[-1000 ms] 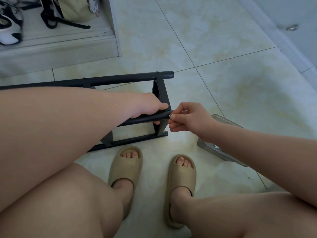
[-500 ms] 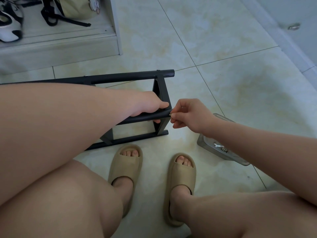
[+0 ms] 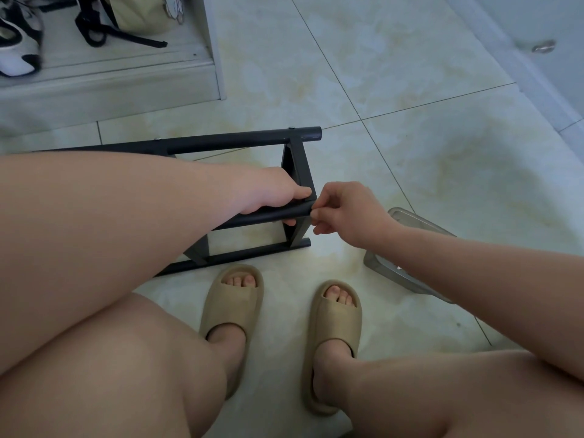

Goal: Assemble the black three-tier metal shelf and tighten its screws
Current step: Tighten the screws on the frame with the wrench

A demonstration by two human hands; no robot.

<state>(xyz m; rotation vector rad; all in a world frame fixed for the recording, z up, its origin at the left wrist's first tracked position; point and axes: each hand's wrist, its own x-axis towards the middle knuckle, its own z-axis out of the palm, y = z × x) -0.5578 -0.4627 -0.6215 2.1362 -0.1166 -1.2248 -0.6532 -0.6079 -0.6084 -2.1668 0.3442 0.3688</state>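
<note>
Down on the tiled floor (image 3: 410, 159), the black shelf frame (image 3: 240, 141) lies on its side just beyond the toes of two beige slippers (image 3: 232, 298), and its right-hand end faces open tile. That side has the most open room. Bare floor runs from the frame's end to the pale wall base (image 3: 505, 42) at the upper right. A clear plastic tray (image 3: 407, 218) sits near the right forearm and is partly hidden by it. Behind the frame, at the upper left, the lower edge of a white cabinet (image 3: 126, 90) stands close to the top rail. A sneaker (image 3: 19, 42) and a bag with black straps (image 3: 142, 11) rest on its shelf. The person's legs close off the near side.

The left hand (image 3: 271, 194) reaches over the frame and grips the middle rail (image 3: 271, 213) close to its right end. Its fingers are wrapped over the top and its fingertips show beneath the rail. The upright end piece (image 3: 297, 172) stands right beside its knuckles.

The right hand (image 3: 350, 213) comes in from the open side and meets the same rail end-on. Its thumb and forefinger pinch narrowly at the very tip, and the other fingers are curled below. It is too small to tell whether a small part sits between those fingertips. The two hands are nearly touching, with only the rail's end between them. The bottom rail (image 3: 252, 252) rests on the floor below them.
</note>
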